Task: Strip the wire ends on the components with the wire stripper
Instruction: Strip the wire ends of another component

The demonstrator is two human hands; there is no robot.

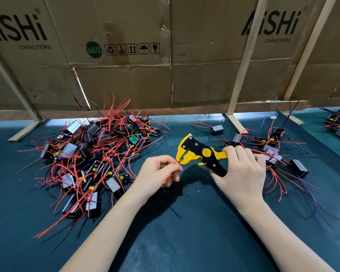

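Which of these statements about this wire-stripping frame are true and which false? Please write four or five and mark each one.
1. The right hand holds the wire stripper by its handles. True.
2. The left hand lies flat and open on the mat. False: its fingers pinch a red wire at the stripper's head.
3. The larger pile of components lies to the left of the hands. True.
4. The table mat is bright red. False: it is dark teal, with small red scraps on it.
5. The cardboard wall behind the table is printed with "CAPACITORS". True.
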